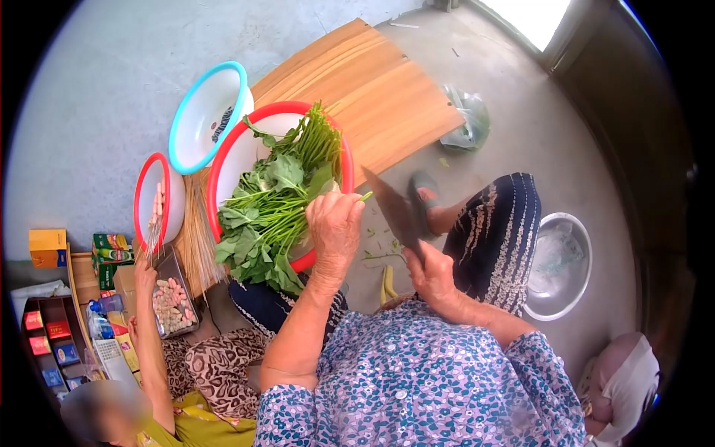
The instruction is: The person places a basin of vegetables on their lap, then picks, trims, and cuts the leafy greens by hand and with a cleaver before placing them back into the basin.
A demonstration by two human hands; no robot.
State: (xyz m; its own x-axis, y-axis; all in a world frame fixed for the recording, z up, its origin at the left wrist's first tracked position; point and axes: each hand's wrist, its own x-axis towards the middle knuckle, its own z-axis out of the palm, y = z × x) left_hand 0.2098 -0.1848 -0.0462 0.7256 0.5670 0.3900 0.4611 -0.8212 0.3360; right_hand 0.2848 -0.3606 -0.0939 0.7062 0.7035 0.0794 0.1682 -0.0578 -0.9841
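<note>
Leafy green vegetables (279, 197) with long thin stems are heaped in a white basin with a red rim (216, 175). My left hand (334, 223) is closed on some of the stems over the basin's near right side, and a short stem end sticks out to its right. Right of the basin, my right hand (434, 277) grips the handle of a cleaver (391, 206), whose broad blade points up and to the left. The blade is apart from the greens. Small green stem pieces (382, 244) lie on the floor between my hands.
A wooden board (372, 89) lies beyond the basin, with a blue-rimmed basin (173, 134) to its left. At left, a co-worker's hand (145, 272) holds skewers by a red-rimmed bowl (138, 201) and a food tray (195, 316). A metal basin (588, 261) stands right; a plastic bag (469, 123) lies beyond.
</note>
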